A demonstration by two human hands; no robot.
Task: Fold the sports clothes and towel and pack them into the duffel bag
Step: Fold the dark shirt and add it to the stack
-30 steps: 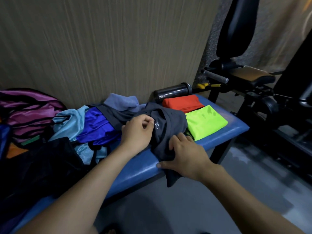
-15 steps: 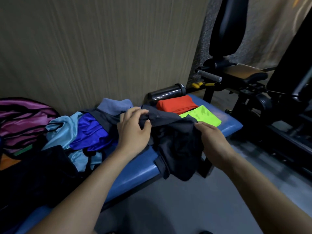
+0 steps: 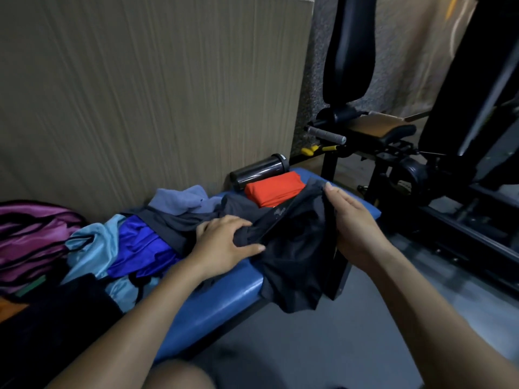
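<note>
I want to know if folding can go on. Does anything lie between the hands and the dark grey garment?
Nothing visible does. The left hand already grips the dark grey garment at its upper edge, and the right hand holds its far corner above the blue bench. The folded orange garment lies behind, partly covered by it.

We see our two forearms reaching in from the bottom edge, both bare from wrist to elbow, with no sleeve cuff anywhere in view. Our left hand and right hand are uncovered too: no gloves, no rings, no watch or band at either wrist. Our fingernails look short and plain. At the very bottom, between the arms, a rounded bare shape shows, likely our knee, too dim to tell.
</note>
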